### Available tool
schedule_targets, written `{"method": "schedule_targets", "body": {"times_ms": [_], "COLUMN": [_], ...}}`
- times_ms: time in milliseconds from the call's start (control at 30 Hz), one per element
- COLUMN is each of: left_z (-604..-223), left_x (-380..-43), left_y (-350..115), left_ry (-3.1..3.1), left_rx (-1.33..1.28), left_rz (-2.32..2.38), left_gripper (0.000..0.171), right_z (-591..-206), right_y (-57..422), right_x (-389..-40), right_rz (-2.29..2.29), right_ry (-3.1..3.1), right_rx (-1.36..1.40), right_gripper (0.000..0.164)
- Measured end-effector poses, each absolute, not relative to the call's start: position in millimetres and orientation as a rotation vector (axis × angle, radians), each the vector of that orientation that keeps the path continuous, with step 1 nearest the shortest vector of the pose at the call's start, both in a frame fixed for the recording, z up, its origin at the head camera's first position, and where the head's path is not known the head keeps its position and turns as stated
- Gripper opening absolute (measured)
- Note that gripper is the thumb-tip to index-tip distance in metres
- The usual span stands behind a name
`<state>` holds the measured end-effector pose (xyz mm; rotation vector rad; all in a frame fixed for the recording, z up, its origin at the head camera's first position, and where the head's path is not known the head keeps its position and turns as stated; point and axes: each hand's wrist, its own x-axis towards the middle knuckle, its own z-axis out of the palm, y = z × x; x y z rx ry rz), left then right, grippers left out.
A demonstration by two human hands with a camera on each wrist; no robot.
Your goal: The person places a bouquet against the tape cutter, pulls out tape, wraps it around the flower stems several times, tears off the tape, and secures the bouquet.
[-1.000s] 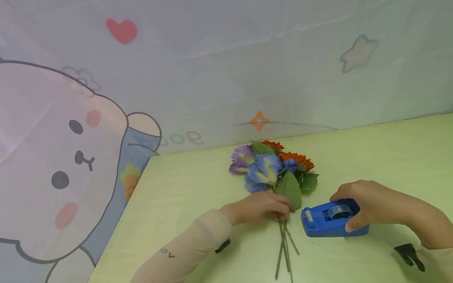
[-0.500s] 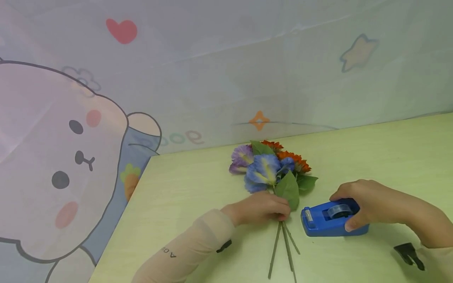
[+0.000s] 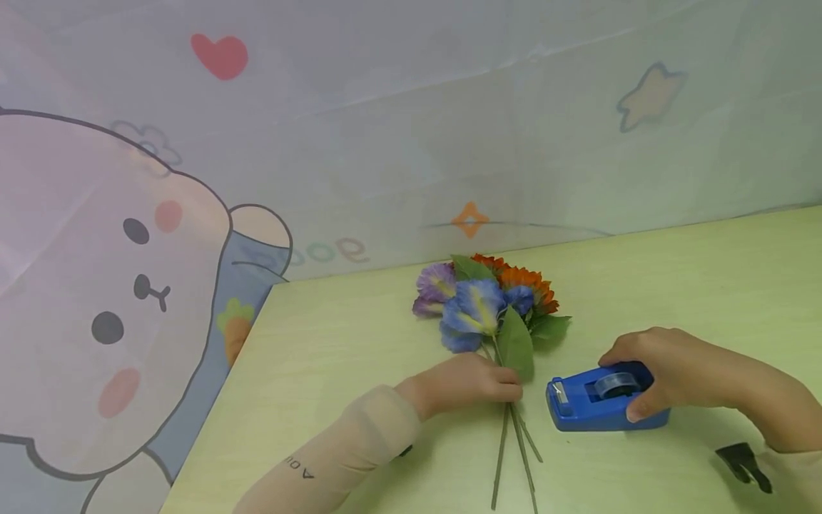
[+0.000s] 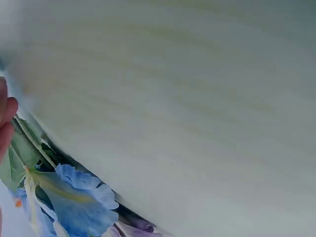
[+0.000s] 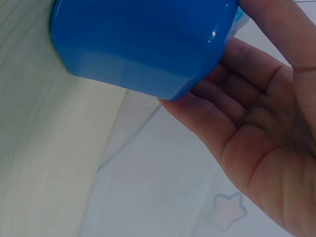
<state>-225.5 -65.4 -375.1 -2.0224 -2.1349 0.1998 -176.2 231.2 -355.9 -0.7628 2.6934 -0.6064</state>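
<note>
A bunch of artificial flowers lies on the table, with a blue flower (image 3: 477, 307), a purple flower (image 3: 437, 287), orange flowers (image 3: 523, 282) and green leaves. My left hand (image 3: 472, 385) grips the stems (image 3: 515, 442) just below the leaves, fingers curled round them. Beside the bunch on the right stands a blue tape dispenser (image 3: 581, 414) with a roll of clear tape (image 3: 616, 384). My right hand (image 3: 681, 371) holds its back end between thumb and fingers. In the right wrist view, the dispenser's rounded blue end (image 5: 143, 49) meets the palm side of the hand.
The pale yellow-green table (image 3: 347, 321) ends at a left edge and a back edge. Behind it hangs a printed cloth (image 3: 385, 128) with a cartoon bear, a heart and a star. Black straps show near both sleeves.
The left hand has drawn the flower heads slightly left, and the stems have shifted within its grip. The right hand and the tape dispenser have stayed in place.
</note>
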Motion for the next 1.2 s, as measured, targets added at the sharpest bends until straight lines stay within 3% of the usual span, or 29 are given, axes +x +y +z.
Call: {"method": "schedule_targets", "body": {"times_ms": [533, 1200], "left_z": [-360.4, -373.3], "left_x": [-215.0, -219.7], "left_y": [-67.0, -62.3], "left_ry": [-1.834, -1.843], "left_rx": [-1.989, -1.938], "left_rz": [0.644, 0.317], "left_gripper": [0.023, 0.015], "right_z": [-347.0, -353.7], "right_y": [231.2, 235.4], "right_x": [-169.3, -173.1], "right_rz": [-0.62, -0.611], "right_ry": [2.695, 2.712], "right_rx": [-0.738, -0.794], "right_gripper": [0.064, 0.064]}}
